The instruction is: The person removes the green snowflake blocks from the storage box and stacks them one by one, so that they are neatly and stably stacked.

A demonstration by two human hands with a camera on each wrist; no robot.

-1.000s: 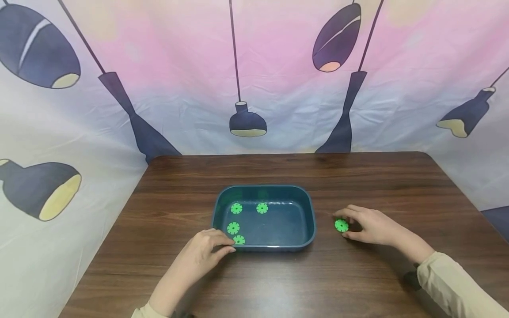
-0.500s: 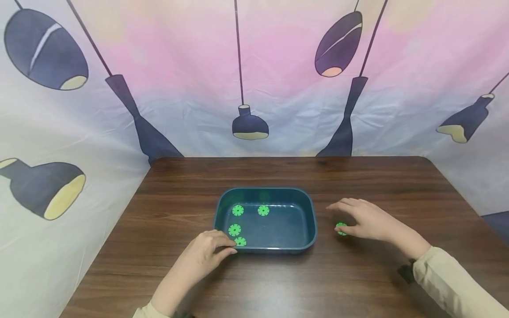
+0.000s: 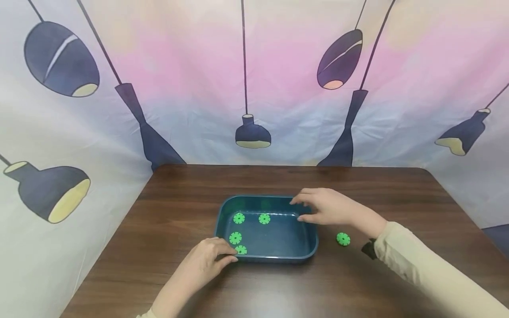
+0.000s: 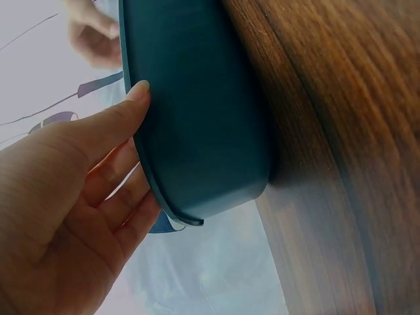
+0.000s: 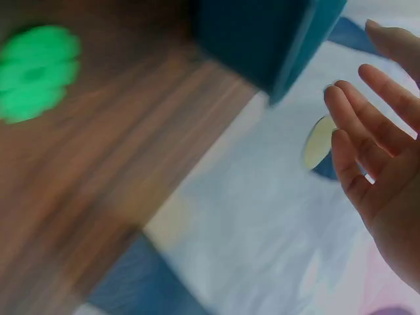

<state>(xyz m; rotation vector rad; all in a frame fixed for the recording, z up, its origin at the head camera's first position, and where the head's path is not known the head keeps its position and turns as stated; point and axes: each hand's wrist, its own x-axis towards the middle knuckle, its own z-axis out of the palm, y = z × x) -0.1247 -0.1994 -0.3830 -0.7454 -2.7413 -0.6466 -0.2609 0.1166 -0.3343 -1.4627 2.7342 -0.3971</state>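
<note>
A dark teal tray point(image 3: 274, 257) stands on the table, with several green notched discs lying inside it, among them one disc point(image 3: 264, 219) near the far wall. At the tray's near left corner my left hand point(image 3: 207, 260) pinches the rim, thumb on the outer wall and fingers over the inner side, as the left wrist view shows. Over the tray's right side hovers my right hand point(image 3: 330, 206), fingers spread and holding nothing. Another green notched disc point(image 3: 343, 239) lies on the table just right of the tray; the right wrist view shows it blurred.
The wooden table point(image 3: 179, 207) has dark grain and rounded far corners. Behind it hangs a pastel cloth point(image 3: 294, 110) printed with dark lamps.
My right hand has left the green disc on the table and moved left over the tray. The left hand keeps its grip on the rim. The head view has tilted slightly up.
</note>
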